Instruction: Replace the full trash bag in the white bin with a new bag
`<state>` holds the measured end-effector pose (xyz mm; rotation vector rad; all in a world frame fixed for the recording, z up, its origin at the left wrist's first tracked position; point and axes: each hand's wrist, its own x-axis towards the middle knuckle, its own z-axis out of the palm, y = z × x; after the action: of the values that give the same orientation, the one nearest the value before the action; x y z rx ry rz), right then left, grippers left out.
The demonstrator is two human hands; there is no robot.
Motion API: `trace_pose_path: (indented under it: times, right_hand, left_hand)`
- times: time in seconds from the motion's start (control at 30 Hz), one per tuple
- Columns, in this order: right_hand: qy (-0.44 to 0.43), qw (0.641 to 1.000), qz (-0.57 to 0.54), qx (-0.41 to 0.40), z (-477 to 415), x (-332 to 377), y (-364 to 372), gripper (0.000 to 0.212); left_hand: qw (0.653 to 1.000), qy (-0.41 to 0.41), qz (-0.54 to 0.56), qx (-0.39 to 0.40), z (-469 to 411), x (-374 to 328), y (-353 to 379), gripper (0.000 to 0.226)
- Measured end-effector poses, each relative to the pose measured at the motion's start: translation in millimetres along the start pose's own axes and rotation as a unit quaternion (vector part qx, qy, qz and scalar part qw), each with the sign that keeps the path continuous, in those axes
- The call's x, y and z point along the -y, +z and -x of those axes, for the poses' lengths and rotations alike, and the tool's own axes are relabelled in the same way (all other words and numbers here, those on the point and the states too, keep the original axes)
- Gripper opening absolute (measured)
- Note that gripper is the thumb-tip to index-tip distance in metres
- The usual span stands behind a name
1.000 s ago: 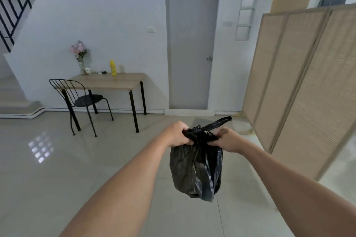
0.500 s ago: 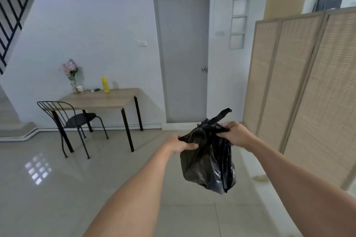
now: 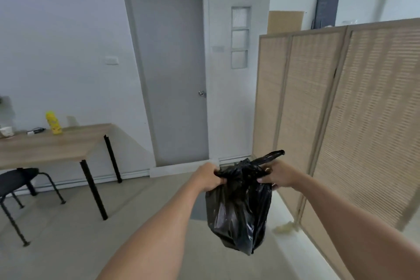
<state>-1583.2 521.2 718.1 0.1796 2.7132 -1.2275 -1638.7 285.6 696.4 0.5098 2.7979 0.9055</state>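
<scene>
Head view shows the left hand (image 3: 210, 179) and right hand (image 3: 280, 177) both clenched on the gathered neck of the black trash bag (image 3: 239, 213), hanging mid-air above the floor; thin, limp, slippery film, likely light, best gripped at the bunched top.

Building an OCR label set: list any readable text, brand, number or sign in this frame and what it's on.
No text can be read in this frame.
Yellow bottle on the table: printed marks, too blurred to read.
Dark board behind the woven screen: faint marks, too small to read.
Black trash bag, grey door, wall switch: no print visible.
</scene>
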Motion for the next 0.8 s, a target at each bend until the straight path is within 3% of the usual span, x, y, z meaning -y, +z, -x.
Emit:
trace_pose_path:
  times: [0.3,0.43,0.8]
  right_hand:
    - [-0.003,1.000,-0.004,-0.004,-170,-34,-57,0.046]
    - [-0.013,1.000,0.010,0.016,-238,-43,-82,0.038]
    - [-0.041,0.999,0.013,0.013,-400,-64,-125,0.024]
  left_hand:
    - [0.998,0.026,-0.034,0.038,-187,0,12,0.028]
    - [0.998,0.010,-0.041,0.039,-257,3,15,0.017]
    - [0.999,0.004,-0.037,0.017,-415,13,17,0.019]
